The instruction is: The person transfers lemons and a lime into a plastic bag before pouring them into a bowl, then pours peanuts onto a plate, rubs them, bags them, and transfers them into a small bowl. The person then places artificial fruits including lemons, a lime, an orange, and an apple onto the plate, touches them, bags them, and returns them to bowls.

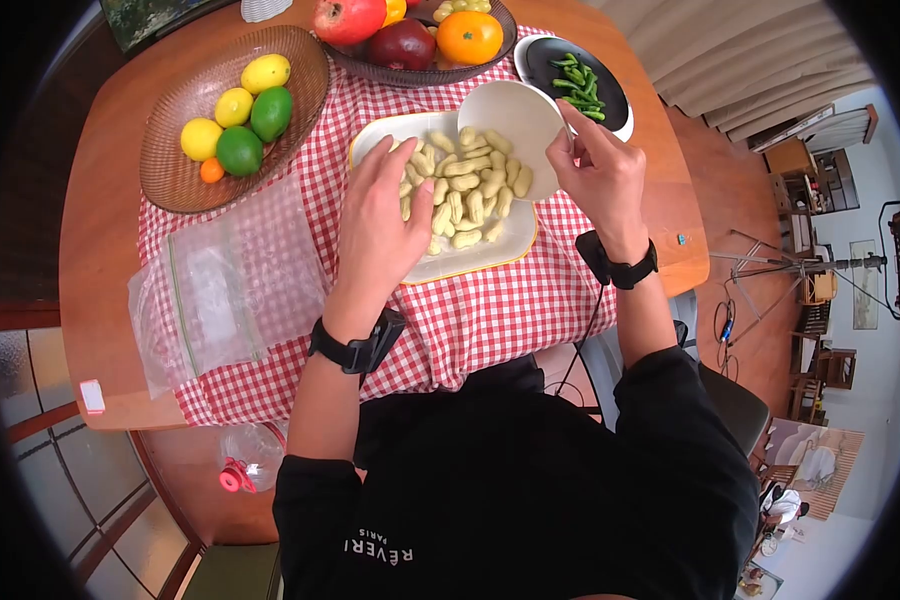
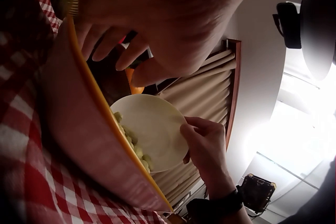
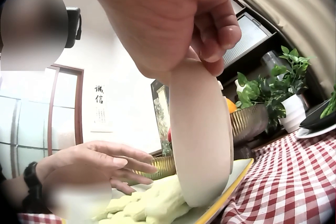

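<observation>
In the head view's centre, peanuts [image 1: 465, 190] fill the tray [image 1: 518, 232]. The right hand [image 1: 602, 172] pinches a tilted bowl [image 1: 515, 110] over its upper-right edge; the left hand's [image 1: 382, 215] loose fingers reach its left edge. Cloth [image 1: 470, 325] leaves room below.

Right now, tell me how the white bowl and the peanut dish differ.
The white bowl is round; the peanut dish is roughly rectangular. The bowl is tipped in the right hand's grip; the dish sits on the checked cloth. The dish has a yellow rim; the bowl's is plain. Both are pale inside.
</observation>
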